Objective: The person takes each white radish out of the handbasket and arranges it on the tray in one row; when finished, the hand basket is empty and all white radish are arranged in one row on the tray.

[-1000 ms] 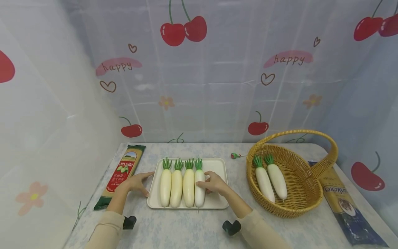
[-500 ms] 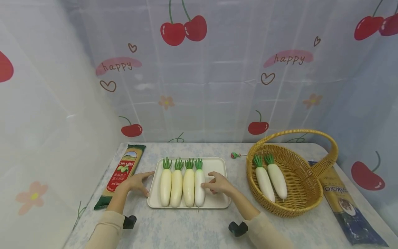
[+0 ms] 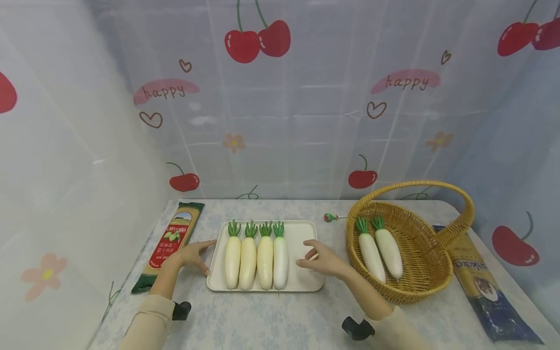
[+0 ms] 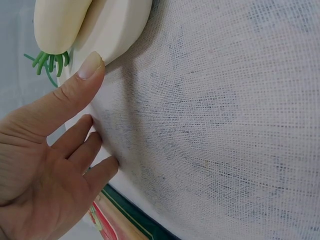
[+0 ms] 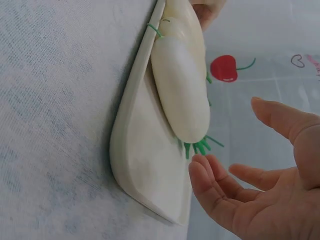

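Several white radishes with green tops lie side by side on a cream tray (image 3: pixel 302 282); the rightmost radish (image 3: pixel 280 262) is whiter than its neighbours. My left hand (image 3: pixel 189 256) is at the tray's left edge, thumb and fingers spread; in the left wrist view the thumb (image 4: pixel 70 97) lies by the tray's rim. Over the bare right part of the tray hovers my right hand (image 3: pixel 323 260), apart from the radishes, its fingers loosely bent around nothing. The right wrist view shows that hand (image 5: pixel 265 175) beside the rightmost radish (image 5: pixel 180 90).
To the right stands a wicker basket (image 3: pixel 426 253) with a tall handle, holding two radishes (image 3: pixel 380 255). A red and green pasta packet (image 3: pixel 172 243) lies at left, a gold and blue packet (image 3: pixel 485 287) at far right. A lollipop (image 3: pixel 330 218) lies behind, near the basket.
My right hand has let go of the rightmost radish and moved right, away from it. The radishes stay in place on the tray, and my left hand has not moved.
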### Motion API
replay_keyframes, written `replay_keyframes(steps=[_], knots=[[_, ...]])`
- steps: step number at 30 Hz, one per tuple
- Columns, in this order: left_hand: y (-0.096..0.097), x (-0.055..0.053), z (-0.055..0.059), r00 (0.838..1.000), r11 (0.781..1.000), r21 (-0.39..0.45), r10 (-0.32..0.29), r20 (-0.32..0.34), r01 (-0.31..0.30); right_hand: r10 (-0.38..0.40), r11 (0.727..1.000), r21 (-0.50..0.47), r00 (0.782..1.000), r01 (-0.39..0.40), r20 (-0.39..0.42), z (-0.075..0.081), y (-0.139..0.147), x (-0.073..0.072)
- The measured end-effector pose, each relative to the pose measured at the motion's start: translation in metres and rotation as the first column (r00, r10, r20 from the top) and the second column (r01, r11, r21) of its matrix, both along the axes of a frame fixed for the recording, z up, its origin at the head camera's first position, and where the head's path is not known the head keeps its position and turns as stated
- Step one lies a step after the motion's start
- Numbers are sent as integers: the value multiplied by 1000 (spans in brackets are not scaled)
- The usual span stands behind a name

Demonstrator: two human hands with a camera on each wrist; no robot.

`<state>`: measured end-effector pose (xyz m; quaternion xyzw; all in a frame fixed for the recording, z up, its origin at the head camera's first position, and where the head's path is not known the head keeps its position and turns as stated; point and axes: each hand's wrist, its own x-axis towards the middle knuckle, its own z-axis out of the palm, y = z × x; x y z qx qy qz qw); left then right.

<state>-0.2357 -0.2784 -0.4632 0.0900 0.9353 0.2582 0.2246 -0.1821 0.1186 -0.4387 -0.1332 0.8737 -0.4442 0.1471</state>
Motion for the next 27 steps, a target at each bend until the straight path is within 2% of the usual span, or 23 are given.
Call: replay_keyframes(steps=[6, 12, 20, 27], knots=[[0, 0, -1, 1000, 1000, 8, 0, 2, 0, 87, 996, 8, 993, -87, -75, 23, 23, 10], [0, 0, -1, 1000, 1000, 12, 9, 6, -9, 131, 991, 34, 981, -128, -143, 45, 49, 18], [0, 0, 0, 1000, 1000, 23, 8, 5, -8, 214, 977, 72, 934, -202, -288, 69, 93, 23], [-1, 1, -1, 1000, 1000, 28, -3, -8, 3, 195, 975, 159, 935, -154, -297, 81, 128, 24]])
